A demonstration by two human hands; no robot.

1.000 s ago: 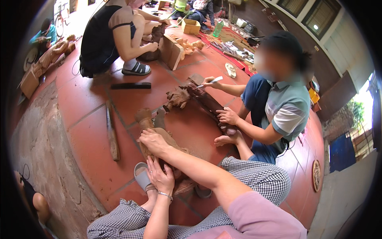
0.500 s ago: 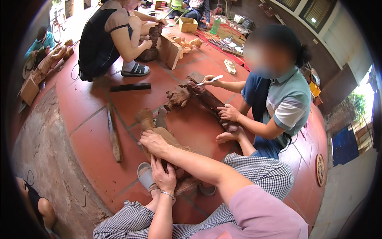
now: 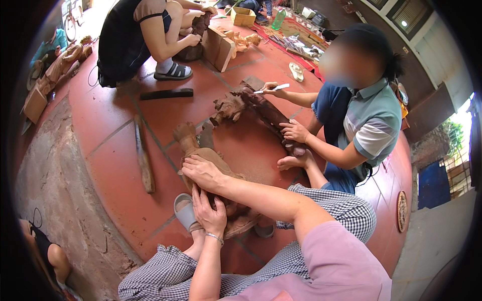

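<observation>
A brown carved wooden statue (image 3: 213, 156) lies between my feet, its narrower end pointing away from me. My right hand (image 3: 202, 173) reaches across and rests over the near-left side of it, fingers bent and pressed together against the wood. Just below, my left hand (image 3: 210, 214), with a bracelet at the wrist, grips the statue's lower side, fingers along the edge and thumb apart. The undersides of both hands are hidden, so anything small beneath the fingers cannot be seen. A darker carving (image 3: 266, 118) lies farther right, under a co-worker's hands.
The co-worker (image 3: 369, 118) at right holds a thin white tool (image 3: 273, 89). A long wooden stick (image 3: 142, 155) and a dark bar (image 3: 166, 94) lie on the red tiles. Another person (image 3: 128, 42) squats behind. Tools spread on a mat (image 3: 298, 47) at the back.
The view has shifted slightly, so most things sit higher in the picture. Both my hands stay on the statue; the right has slid a little toward me along it.
</observation>
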